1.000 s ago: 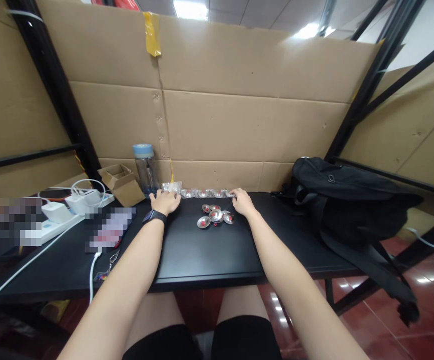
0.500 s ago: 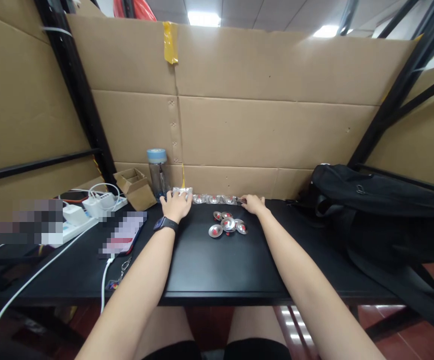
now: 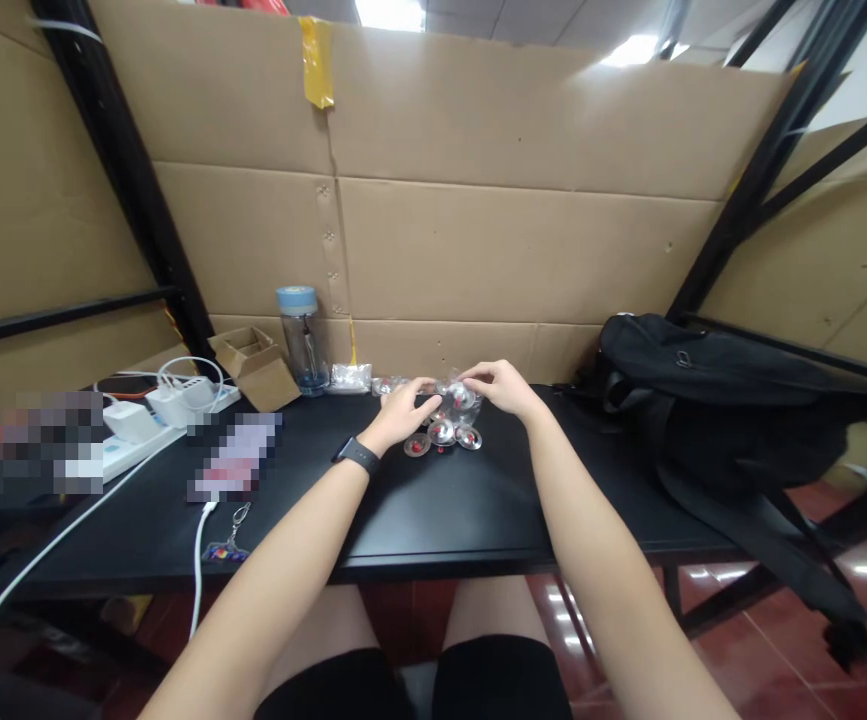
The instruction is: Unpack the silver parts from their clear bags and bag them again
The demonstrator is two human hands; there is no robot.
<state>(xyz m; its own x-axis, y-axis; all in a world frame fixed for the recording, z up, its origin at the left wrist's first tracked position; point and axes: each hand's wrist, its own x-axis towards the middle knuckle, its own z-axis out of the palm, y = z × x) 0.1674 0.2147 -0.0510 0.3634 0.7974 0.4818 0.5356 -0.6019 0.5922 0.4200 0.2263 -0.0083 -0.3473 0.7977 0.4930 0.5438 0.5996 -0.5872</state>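
My right hand (image 3: 504,388) pinches the edge of a clear plastic packet (image 3: 461,396), raised a little off the table, with a shiny metal disc with a red centre inside. To its left is my left hand (image 3: 404,408), thumb and fingers apart, close to the packet; I cannot tell whether it touches. Below the packet lies a cluster of loose metal discs (image 3: 442,431) with red centres. Further wrapped discs (image 3: 386,386) lie along the cardboard wall, partly hidden behind my left hand. Left of them sits a silvery plastic-wrapped bundle (image 3: 350,377).
A bottle with a blue lid (image 3: 300,340) and an opened cardboard box (image 3: 257,368) stand at the back left. A phone on a cable (image 3: 236,455), a keyring (image 3: 232,540) and a power strip (image 3: 170,425) lie left. A black bag (image 3: 733,410) fills the right side.
My right hand has taken up a wrapped disc from the row's right end and brought it above the loose discs. My left hand has left the silvery bundle and moved right. The view has shifted slightly.
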